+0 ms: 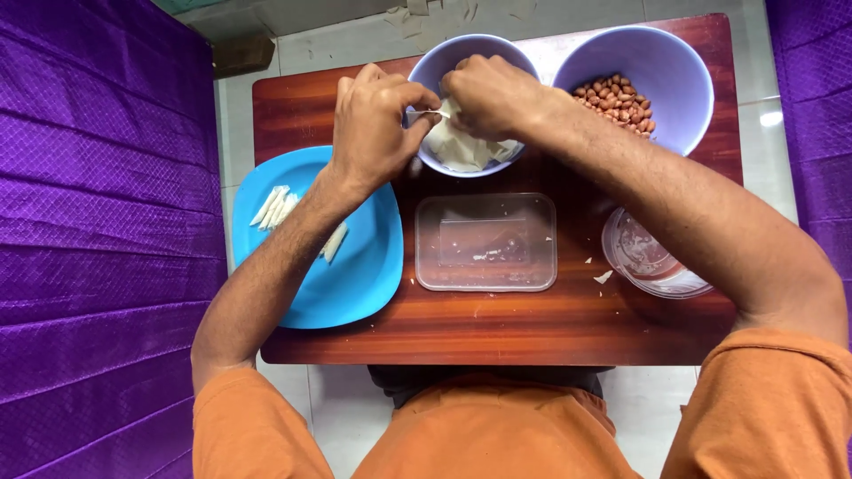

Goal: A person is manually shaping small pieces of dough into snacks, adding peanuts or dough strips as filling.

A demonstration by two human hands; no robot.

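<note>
While both hands meet over the far middle of the table, a small white strip (429, 113) is pinched between them, held just above the rim of a pale purple bowl (461, 55). The left hand (377, 124) grips one end of the strip with thumb and fingertips curled in; the right hand (488, 93) pinches the other end, its fingers bunched tight. Inside that bowl, under the hands, lies a heap of white sheets (463, 149).

Just right of it stands a second pale purple bowl (661, 53) holding reddish-brown peanuts (617, 102). Near to the person from the first bowl sits a clear rectangular container (430, 266), empty but for a few white crumbs. To its right, partly under the right forearm, is a round clear container (652, 275). On the left side of the table rests a blue plate (355, 284), bearing several rolled white pieces (275, 206), with one more (335, 241) lying apart beside the left wrist. All of this stands on a reddish-brown wooden table (497, 333), with purple quilted cloth (98, 222) hanging at the left.
</note>
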